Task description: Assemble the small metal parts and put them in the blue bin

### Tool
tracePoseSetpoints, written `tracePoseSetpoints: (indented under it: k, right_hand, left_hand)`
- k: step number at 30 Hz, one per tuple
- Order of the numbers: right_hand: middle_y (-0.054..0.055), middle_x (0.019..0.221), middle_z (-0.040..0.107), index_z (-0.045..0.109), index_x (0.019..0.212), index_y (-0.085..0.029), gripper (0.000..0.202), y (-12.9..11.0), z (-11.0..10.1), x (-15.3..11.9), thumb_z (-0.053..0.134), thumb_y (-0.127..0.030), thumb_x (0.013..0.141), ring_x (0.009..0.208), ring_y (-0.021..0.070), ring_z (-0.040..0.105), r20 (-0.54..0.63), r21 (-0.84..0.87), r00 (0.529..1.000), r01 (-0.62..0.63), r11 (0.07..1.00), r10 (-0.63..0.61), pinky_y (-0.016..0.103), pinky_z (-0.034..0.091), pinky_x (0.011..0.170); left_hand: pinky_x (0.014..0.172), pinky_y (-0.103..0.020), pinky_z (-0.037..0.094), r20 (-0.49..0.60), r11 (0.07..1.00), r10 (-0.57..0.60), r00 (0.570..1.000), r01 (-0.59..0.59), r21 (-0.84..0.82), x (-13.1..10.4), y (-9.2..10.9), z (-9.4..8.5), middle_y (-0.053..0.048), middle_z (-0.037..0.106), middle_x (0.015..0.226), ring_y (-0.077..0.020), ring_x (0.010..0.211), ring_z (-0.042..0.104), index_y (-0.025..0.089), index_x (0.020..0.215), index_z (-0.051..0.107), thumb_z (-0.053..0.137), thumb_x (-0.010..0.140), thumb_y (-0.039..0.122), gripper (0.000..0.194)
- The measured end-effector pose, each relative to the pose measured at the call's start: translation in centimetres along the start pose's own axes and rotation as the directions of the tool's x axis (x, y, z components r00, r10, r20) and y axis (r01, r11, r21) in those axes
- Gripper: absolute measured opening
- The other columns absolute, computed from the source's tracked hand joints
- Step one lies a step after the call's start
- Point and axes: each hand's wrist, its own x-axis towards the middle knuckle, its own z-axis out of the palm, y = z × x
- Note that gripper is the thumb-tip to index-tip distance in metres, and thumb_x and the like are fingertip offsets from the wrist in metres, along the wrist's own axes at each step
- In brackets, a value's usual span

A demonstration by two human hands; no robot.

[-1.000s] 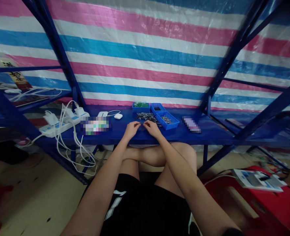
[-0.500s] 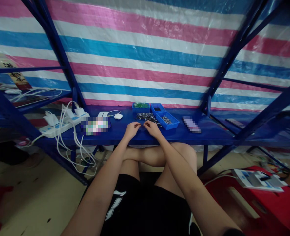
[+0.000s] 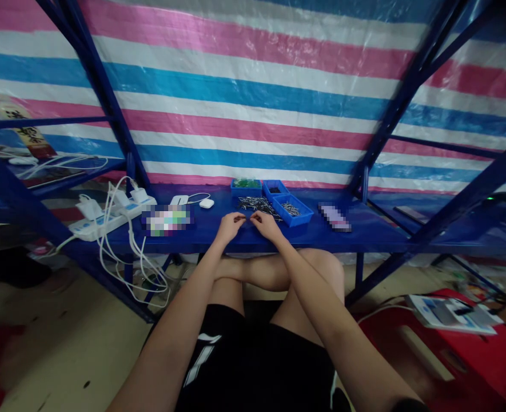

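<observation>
My left hand (image 3: 231,225) and my right hand (image 3: 263,222) face each other over the front of the blue table (image 3: 201,237), fingertips almost meeting. Both are closed in a pinch. Whatever sits between the fingers is too small to make out. Just beyond them lies a loose pile of thin dark and silvery pieces (image 3: 255,204). A blue bin (image 3: 306,220) of slim metallic pieces stands right of the pile. Behind it is a smaller blue bin (image 3: 281,184) with dark bits, and at the back a blue bin (image 3: 240,191) holds green pieces.
To the left are a blurred-out phone (image 3: 169,220), a white earbud case (image 3: 207,203) and a white power strip (image 3: 107,220) with dangling cables. Another blurred-out phone (image 3: 334,217) lies right. Blue metal posts (image 3: 107,97) frame the table; a red stool (image 3: 475,349) stands lower right.
Both hands hold nearly the same pinched pose in the same place. The picture on the left phone's screen has changed.
</observation>
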Motion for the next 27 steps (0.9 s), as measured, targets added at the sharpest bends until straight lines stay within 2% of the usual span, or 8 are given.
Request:
tracePoseSetpoints:
  k: [7,11,13,16,19,22,24,27]
  right_hand:
    - [0.005,0.082,0.064,0.061,0.084,-0.018,0.012,-0.8,-0.1,0.3,0.048,-0.020,0.083,0.073,0.0146,0.057,0.091,-0.212,0.994,0.079,0.974,-0.060,0.024,0.040,0.070]
    - [0.006,0.083,0.065,0.062,0.084,-0.019,0.011,-0.9,-2.0,2.9,0.051,-0.020,0.082,0.076,0.0170,0.058,0.180,-0.316,0.981,0.125,0.940,-0.070,0.024,0.039,0.071]
    - [0.007,0.082,0.065,0.062,0.085,-0.018,0.012,-0.5,-4.0,5.3,0.051,-0.020,0.081,0.076,0.0185,0.059,0.139,-0.385,0.990,0.087,0.919,-0.035,0.025,0.039,0.070]
    - [0.010,0.081,0.065,0.063,0.085,-0.016,0.016,0.9,-7.3,9.4,0.049,-0.021,0.082,0.078,0.0194,0.058,-0.013,-0.508,0.997,-0.071,0.859,0.075,0.026,0.040,0.071]
    - [0.014,0.083,0.064,0.064,0.083,-0.013,0.014,2.7,-8.9,12.7,0.052,-0.020,0.080,0.084,0.0228,0.058,-0.074,-0.593,0.987,-0.156,0.790,0.139,0.030,0.040,0.075]
    - [0.016,0.090,0.062,0.063,0.087,-0.012,0.014,3.4,-7.9,14.4,0.053,-0.018,0.079,0.090,0.0252,0.056,-0.021,-0.634,0.997,-0.066,0.771,0.068,0.033,0.040,0.079]
    - [0.015,0.092,0.062,0.063,0.090,-0.014,0.016,3.0,-6.0,14.7,0.052,-0.018,0.080,0.089,0.0244,0.056,0.115,-0.634,0.993,0.078,0.769,-0.006,0.033,0.040,0.079]
    - [0.013,0.093,0.062,0.062,0.092,-0.015,0.017,1.4,-3.0,14.3,0.051,-0.018,0.080,0.089,0.0233,0.057,0.350,-0.599,0.935,0.270,0.754,-0.056,0.031,0.042,0.079]
  left_hand:
    - [0.072,-0.025,0.045,-0.002,0.998,0.018,1.000,-0.018,0.062,0.1,0.1,-0.1,-0.005,0.069,0.084,-0.0162,0.076,0.061,0.016,0.083,0.066,0.046,0.082,0.031,0.025]
    - [0.072,-0.026,0.045,-0.040,0.997,-0.036,0.999,0.039,0.073,0.5,-0.3,0.0,-0.006,0.068,0.084,-0.0170,0.076,0.061,0.017,0.087,0.064,0.045,0.083,0.034,0.026]
    - [0.073,-0.027,0.044,-0.045,0.996,-0.046,0.998,0.049,0.073,0.6,-0.4,0.0,-0.007,0.067,0.087,-0.0176,0.079,0.061,0.016,0.093,0.063,0.044,0.084,0.034,0.027]
    - [0.080,-0.032,0.042,-0.013,0.982,0.011,1.000,-0.009,0.187,0.5,-0.5,0.2,-0.008,0.066,0.087,-0.0204,0.086,0.058,0.017,0.094,0.062,0.045,0.083,0.032,0.026]
    - [0.080,-0.034,0.041,0.017,0.954,0.050,0.999,-0.053,0.294,0.3,-0.6,0.4,-0.009,0.063,0.087,-0.0217,0.088,0.055,0.018,0.095,0.062,0.047,0.082,0.031,0.023]
    - [0.082,-0.035,0.041,0.022,0.944,0.053,0.998,-0.057,0.326,0.3,-0.9,0.6,-0.010,0.061,0.091,-0.0224,0.091,0.052,0.019,0.096,0.062,0.046,0.082,0.030,0.023]
    - [0.084,-0.035,0.040,0.024,0.947,0.057,0.998,-0.062,0.314,0.4,-1.1,0.6,-0.009,0.060,0.094,-0.0222,0.093,0.051,0.020,0.096,0.061,0.045,0.083,0.029,0.023]
    - [0.084,-0.034,0.040,0.033,0.956,0.032,0.999,-0.040,0.289,0.6,-1.2,0.5,-0.009,0.060,0.095,-0.0215,0.093,0.051,0.021,0.096,0.061,0.044,0.083,0.028,0.023]
